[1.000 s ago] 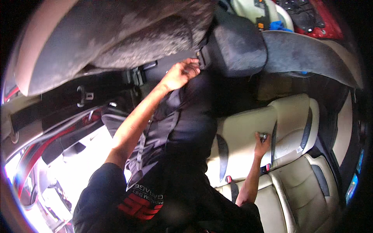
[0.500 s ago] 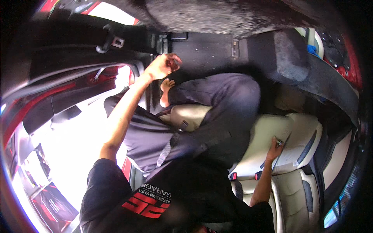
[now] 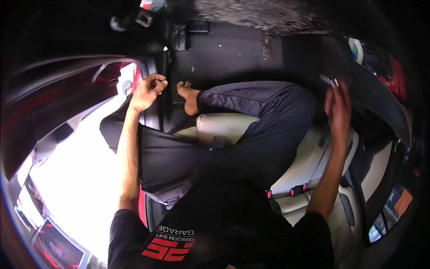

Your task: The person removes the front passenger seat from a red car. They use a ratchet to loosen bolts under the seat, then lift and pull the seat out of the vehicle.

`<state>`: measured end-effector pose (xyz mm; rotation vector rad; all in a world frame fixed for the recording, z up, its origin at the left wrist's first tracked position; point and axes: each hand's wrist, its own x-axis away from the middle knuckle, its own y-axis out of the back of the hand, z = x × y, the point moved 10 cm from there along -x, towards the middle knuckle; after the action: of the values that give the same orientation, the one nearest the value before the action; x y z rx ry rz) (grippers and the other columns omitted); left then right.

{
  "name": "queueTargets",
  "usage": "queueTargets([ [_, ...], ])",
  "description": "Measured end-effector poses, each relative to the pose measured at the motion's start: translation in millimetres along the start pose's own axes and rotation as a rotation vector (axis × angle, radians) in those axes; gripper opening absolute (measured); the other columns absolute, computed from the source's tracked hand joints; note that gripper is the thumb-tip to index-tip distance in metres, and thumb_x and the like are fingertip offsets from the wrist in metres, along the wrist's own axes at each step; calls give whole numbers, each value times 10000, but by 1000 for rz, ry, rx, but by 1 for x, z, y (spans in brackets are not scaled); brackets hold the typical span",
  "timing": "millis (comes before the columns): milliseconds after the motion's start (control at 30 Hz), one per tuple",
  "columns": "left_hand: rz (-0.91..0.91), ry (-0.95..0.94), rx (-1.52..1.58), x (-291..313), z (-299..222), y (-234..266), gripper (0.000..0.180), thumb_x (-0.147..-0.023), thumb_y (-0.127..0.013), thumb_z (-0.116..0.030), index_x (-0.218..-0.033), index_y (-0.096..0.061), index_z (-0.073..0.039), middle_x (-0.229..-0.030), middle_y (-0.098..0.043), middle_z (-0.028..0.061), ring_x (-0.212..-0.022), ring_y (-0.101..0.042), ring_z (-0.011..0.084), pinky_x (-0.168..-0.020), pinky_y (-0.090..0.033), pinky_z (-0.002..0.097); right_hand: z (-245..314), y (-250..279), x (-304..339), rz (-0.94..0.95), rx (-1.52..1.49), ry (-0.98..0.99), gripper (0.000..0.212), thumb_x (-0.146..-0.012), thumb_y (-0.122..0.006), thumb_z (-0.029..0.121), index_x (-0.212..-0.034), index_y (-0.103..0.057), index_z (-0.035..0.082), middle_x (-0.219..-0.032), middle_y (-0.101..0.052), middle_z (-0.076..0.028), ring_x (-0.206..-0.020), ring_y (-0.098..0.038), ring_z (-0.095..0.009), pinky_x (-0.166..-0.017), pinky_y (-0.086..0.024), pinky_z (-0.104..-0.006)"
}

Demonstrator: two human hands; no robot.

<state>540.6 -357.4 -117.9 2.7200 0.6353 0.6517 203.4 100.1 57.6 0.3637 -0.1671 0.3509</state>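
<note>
Clutching blurred object [image 3: 328, 80], right fingers [image 3: 346, 93]

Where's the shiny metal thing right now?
In the head view, the shiny metal thing, a bit blurred, is at the upper right, poking out of the person's right hand, just right of the bent knee.

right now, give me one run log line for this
left hand: curled, nothing visible in it, left of bare foot | right hand: holding blurred metallic object | scene: cream car seat
</note>
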Motion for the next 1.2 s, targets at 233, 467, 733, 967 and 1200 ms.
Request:
queueTargets([
  [233, 165, -177, 361, -10, -136, -123, 349, -1020, -616, -161, -1313, -532, 8, -1120, -673, 88, -1049, -635, 162, -978, -487, 309, 35, -198, -37, 242, -361, 282, 277, -985, -634, 132, -1198, -482, 40, -800, -607, -89, -610, -647, -143, -479, -527, -300],
  [467, 0, -119, -42, -83, -149, -187, 299, -1054, -566, -311, -1107, -590, -18, -791, -577, 33, -733, -503, 107, -684, -442, 281, -29, -193, -56, 155, -131, 337, 230, -966, -648, 220, -1081, -563, 39, -791, -674, -147, -724, -706, -281, -649, -536, -396],
  [733, 193, -169, -498, -213, -130, -317, 390, -1005, -608, -414, -1119, -655, -43, -787, -657, 150, -738, -622, 248, -747, -492, 368, -278, 247, 20, -312, 1118, 237, 398, -1090, -416, 279, -1410, -533, 73, -1367, -577, -177, -1309, -526, -324, -1126, -383, -456],
  [967, 45, -164, -571, -302, -105, -392, 512, -999, -526, -557, -1178, -630, -89, -1095, -691, 224, -1093, -648, 409, -931, -496, 454, -304, 252, 13, -201, 838, 434, 468, -1088, -329, 327, -1394, -576, 73, -1456, -511, -151, -1381, -442, -339, -1165, -323, -470],
  [1200, -112, -146, -542, -307, -91, -416, 414, -1014, -495, -488, -1122, -621, -109, -966, -730, 202, -986, -687, 425, -861, -523, 512, -307, 274, 0, -206, 929, 548, 754, -1057, -163, 574, -1278, -680, 72, -1464, -501, -135, -1394, -422, -330, -1138, -316, -496],
])
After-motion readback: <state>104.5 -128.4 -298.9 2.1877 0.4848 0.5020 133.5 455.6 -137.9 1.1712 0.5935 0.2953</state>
